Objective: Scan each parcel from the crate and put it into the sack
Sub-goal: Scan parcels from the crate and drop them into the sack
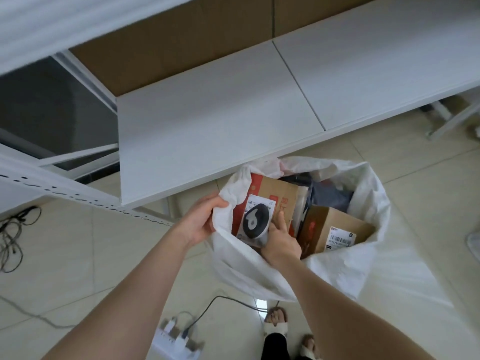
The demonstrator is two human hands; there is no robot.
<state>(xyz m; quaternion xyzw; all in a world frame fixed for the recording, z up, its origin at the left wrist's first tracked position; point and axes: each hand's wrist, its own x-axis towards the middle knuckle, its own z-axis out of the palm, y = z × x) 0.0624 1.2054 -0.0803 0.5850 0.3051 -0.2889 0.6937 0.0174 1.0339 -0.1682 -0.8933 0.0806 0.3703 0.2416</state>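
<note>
Left grip (201,220) pinches sack (374,203) rim | right grip (281,242) clamps round parcel (255,220) | boxes (330,222) beneath, table (207,131) edge beside

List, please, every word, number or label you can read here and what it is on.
"6", or a similar white mark: on the black round parcel.
Red characters on the left box: too blurred to read.
Left box label: barcode, print too small.
Right box label: barcode, print too small.

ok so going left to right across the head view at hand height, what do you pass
tangled cables -> left hand -> round black parcel -> right hand -> labelled cardboard box -> right wall of the sack
</note>
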